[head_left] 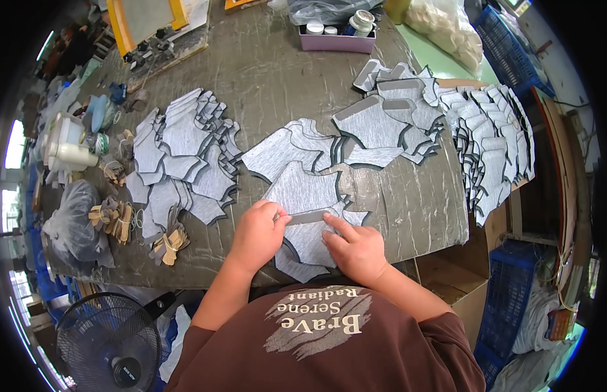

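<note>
A dark grey strip (310,217) lies across the edge of a cut grey fabric piece (302,189) near the table's front edge. At the strip's left end, the curled fingers of my left hand (259,235) pinch it. My right hand (356,247) rests on the piece below, fingers apart, its index fingertip pressing the strip's right end. More cut pieces lie under and around both hands. Just beyond them is a loose stack of similar pieces (287,150). Pieces with dark grey strips along one edge (375,121) are heaped farther right.
On the left stands a big pile of cut pieces (186,147), with tied bundles of small tan strips (116,219) beside it. A purple box (339,43) of bottles sits at the back. More pieces (490,144) overlap at the right edge. A black fan (111,346) stands lower left.
</note>
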`<state>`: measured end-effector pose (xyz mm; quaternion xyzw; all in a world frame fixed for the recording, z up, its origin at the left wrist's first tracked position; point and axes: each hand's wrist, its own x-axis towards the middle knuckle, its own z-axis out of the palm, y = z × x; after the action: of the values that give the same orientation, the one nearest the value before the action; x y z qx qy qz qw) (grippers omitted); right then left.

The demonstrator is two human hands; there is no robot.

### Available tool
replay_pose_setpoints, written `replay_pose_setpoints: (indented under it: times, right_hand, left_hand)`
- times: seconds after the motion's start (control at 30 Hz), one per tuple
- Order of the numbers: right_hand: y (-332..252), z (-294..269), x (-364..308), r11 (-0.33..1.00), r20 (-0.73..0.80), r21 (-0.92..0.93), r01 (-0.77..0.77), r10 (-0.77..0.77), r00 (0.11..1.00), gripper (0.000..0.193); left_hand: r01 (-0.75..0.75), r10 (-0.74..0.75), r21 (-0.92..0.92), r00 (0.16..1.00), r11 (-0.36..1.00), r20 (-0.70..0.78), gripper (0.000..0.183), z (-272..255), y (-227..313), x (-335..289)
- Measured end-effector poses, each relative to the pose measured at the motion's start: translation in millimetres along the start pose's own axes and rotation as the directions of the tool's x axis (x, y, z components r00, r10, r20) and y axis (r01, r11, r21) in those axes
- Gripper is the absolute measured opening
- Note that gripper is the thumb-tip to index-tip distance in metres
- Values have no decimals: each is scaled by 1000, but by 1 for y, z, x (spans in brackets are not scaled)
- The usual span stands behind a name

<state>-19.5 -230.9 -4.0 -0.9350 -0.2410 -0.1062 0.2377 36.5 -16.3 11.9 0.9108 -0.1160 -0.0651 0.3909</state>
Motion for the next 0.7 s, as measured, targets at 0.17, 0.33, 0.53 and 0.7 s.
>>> replay_pose_setpoints:
  times: [0.17, 0.33, 0.53, 0.7]
  right_hand:
    - [-1, -9, 1, 909, -66, 312, -277, 311, 948, 27]
    - [0, -21, 19, 712, 41, 580, -397, 461, 886, 21]
    - [50, -68, 53, 708, -97, 518, -480, 606, 790, 8]
    - [47, -67, 81, 885, -262, 310, -348, 432, 863, 10]
  left_hand:
    - [-100, 105, 63, 992, 993, -73, 10, -6, 7, -7]
    - [-236, 245, -317, 969, 919, -12, 8, -9, 13, -14]
    - [116, -92, -795, 993, 595, 77, 21, -1, -8, -23]
    - [-96, 125, -782, 992, 616, -23, 78, 1, 5, -17]
